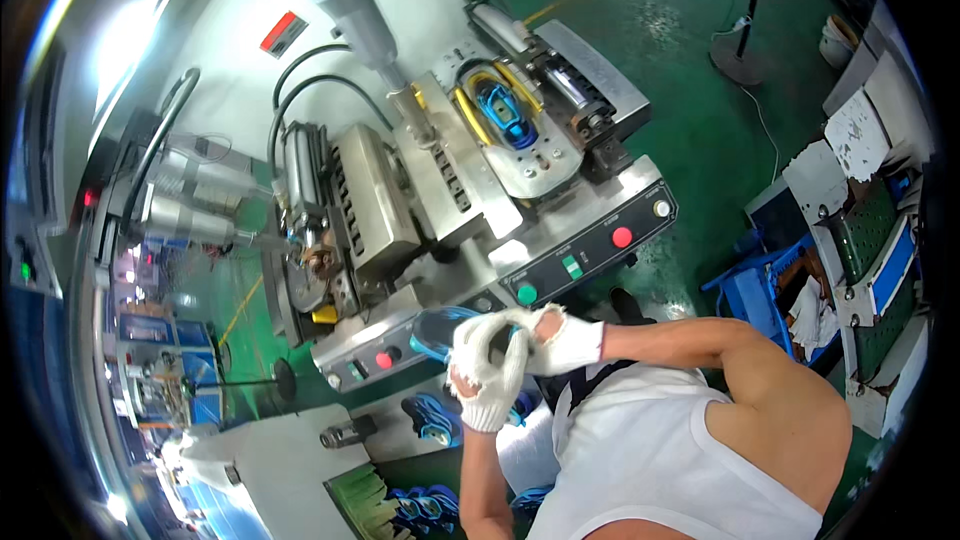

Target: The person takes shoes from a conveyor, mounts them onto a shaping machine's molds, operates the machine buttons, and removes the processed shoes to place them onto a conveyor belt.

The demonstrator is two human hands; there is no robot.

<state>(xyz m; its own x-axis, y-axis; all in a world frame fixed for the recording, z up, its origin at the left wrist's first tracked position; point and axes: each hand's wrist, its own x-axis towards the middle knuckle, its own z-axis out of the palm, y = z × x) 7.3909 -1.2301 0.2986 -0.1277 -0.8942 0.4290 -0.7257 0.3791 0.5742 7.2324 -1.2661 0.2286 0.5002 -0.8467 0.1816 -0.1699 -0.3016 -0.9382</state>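
Observation:
Both my hands wear white knit gloves and meet in front of a grey metal machine. My left hand and my right hand together grip a blue and dark shoe piece, held just above the machine's lower control panel. Another blue shoe piece lies in a yellow-framed mould on the machine's upper plate, well away from both hands.
A black panel with a red button and green buttons faces me. More blue shoe pieces lie below my hands. A blue crate and racks stand to the right. A fan stand rests on the green floor.

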